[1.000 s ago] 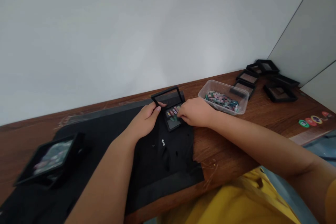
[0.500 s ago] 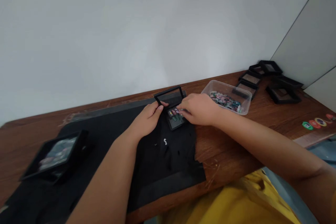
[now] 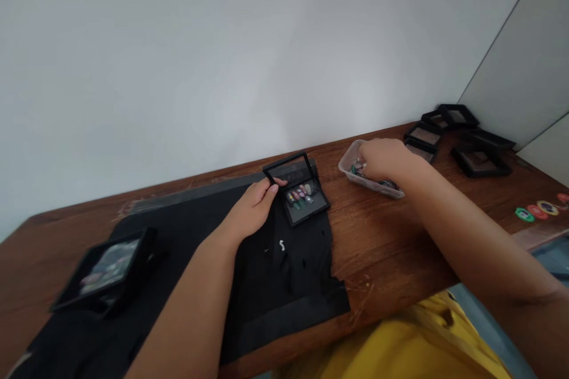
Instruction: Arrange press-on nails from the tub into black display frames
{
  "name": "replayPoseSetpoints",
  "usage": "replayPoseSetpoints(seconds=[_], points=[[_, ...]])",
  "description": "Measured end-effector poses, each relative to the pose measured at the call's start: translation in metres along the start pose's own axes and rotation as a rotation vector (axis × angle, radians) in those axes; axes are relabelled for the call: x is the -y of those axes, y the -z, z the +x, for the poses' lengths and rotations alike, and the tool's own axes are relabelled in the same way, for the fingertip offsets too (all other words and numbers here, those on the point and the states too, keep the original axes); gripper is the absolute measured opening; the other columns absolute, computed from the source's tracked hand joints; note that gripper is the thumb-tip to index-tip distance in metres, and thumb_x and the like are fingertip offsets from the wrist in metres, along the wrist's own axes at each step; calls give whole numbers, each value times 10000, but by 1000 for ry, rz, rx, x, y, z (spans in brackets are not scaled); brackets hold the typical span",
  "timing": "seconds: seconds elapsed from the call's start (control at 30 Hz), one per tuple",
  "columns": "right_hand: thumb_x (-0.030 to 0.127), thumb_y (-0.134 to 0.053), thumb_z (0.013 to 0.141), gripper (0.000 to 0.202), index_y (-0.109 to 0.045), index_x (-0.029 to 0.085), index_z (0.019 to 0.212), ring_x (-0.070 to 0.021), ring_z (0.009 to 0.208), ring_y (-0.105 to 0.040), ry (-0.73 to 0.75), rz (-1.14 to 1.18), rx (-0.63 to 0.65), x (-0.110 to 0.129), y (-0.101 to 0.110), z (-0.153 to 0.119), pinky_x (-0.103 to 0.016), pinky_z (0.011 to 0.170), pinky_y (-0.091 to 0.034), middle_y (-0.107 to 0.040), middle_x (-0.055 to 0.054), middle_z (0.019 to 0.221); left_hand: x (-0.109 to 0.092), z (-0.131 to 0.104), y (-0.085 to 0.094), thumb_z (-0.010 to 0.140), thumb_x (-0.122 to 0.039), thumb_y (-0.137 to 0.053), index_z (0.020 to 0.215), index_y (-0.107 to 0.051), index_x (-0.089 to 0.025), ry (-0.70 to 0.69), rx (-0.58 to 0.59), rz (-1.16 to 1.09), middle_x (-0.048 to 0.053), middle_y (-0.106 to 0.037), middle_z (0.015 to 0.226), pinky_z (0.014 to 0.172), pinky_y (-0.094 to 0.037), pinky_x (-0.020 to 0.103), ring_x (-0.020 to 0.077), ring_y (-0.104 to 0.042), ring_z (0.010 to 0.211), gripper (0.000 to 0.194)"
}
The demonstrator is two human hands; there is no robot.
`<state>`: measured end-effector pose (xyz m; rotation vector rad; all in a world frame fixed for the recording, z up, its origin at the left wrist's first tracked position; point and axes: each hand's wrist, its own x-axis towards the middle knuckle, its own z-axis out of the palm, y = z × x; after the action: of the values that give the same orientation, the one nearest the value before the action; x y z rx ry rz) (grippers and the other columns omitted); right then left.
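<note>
A small black box (image 3: 306, 213) with a framed window lid (image 3: 288, 161) raised stands on the black mat. Several small, glossy, coloured pieces that look like press-on nails (image 3: 302, 192) lie in rows in its upper part. My left hand (image 3: 255, 204) is closed on the left side of the box by the hinge, thumb and fingers around the frame. My right hand (image 3: 382, 157) reaches down into a clear plastic tub (image 3: 349, 166) of similar loose pieces (image 3: 357, 168). Its fingertips are hidden among them, so their grip does not show.
Left on the black mat (image 3: 191, 225) is a filled black box (image 3: 106, 272), tilted. Several black window boxes (image 3: 480, 160) lie at the back right against the wall. A white scrap (image 3: 281, 245) is on the mat, and round stickers (image 3: 536, 212) are at the right edge.
My right hand has moved from the black box rightward into the plastic tub. The pieces in the box now show uncovered. My left hand keeps its hold on the box.
</note>
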<state>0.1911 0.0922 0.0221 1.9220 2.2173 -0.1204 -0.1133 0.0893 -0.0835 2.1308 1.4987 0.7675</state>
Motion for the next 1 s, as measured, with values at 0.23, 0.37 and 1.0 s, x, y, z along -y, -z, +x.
replayPoseSetpoints(seconds=[0.23,0.37,1.0], points=[[141,-716,752,361,-806,150,1102,-357,950,-755,-1,-37,78,-1,-6,5,-419,729,-581,-791,-220,1057,2,0,0,985,-592,-366,1159,-688,-242,14,-4,5,83,-757,1257,1182,-451,537,326,-634,1284,507],[146,-673,802,362,-794,138,1143,-360,1048,-742,-11,-35,42,0,-4,5,-421,788,-578,-773,-225,1174,2,0,0,982,-584,-369,1158,-692,-235,0,6,-1,90,-754,1261,1182,-452,523,325,-637,1279,507],[333,-422,1041,329,-703,160,1028,-213,843,-616,106,321,-405,24,11,-15,-305,714,-379,-738,-113,959,1,0,1,983,-591,-361,1155,-686,-236,4,3,-2,86,-759,1250,1182,-451,527,324,-639,1280,510]])
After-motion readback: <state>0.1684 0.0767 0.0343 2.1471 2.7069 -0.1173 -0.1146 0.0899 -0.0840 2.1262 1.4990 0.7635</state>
